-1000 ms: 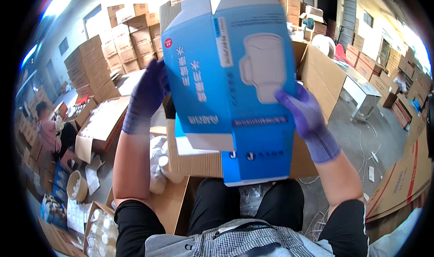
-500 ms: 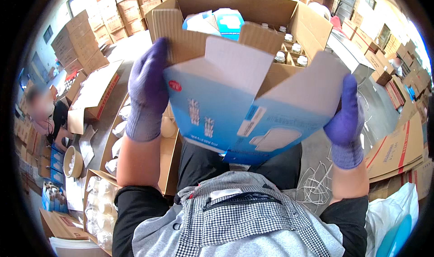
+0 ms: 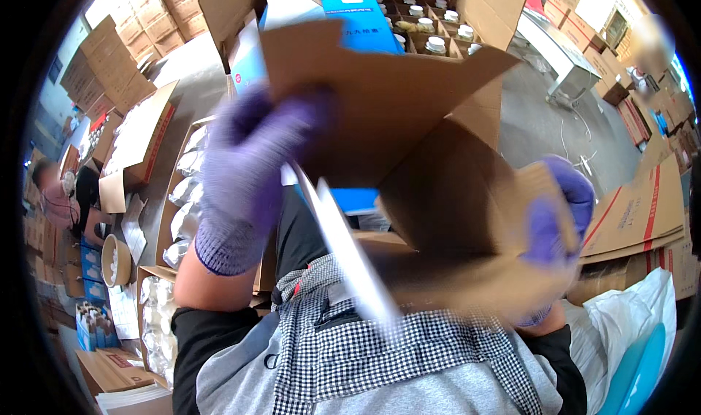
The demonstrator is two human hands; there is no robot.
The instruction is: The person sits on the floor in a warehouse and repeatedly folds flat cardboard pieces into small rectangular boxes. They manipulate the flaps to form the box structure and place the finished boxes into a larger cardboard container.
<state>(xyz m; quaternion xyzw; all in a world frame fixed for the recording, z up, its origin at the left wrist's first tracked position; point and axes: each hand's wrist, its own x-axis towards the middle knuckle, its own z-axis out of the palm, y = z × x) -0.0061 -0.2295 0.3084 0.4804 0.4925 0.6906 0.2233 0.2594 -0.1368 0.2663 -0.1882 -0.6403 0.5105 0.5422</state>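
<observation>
Left hand (image 3: 252,152) and right hand (image 3: 561,210) are gripping the open carton (image 3: 438,185) at opposite sides, its thin board probably handling light, springy, creasable, best held along folds.

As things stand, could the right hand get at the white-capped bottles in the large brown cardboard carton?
Probably not straight away: the purple-gloved right hand holds the open, brown-lined cardboard box, whose raised flap stands partly before the white-capped bottles.
</observation>
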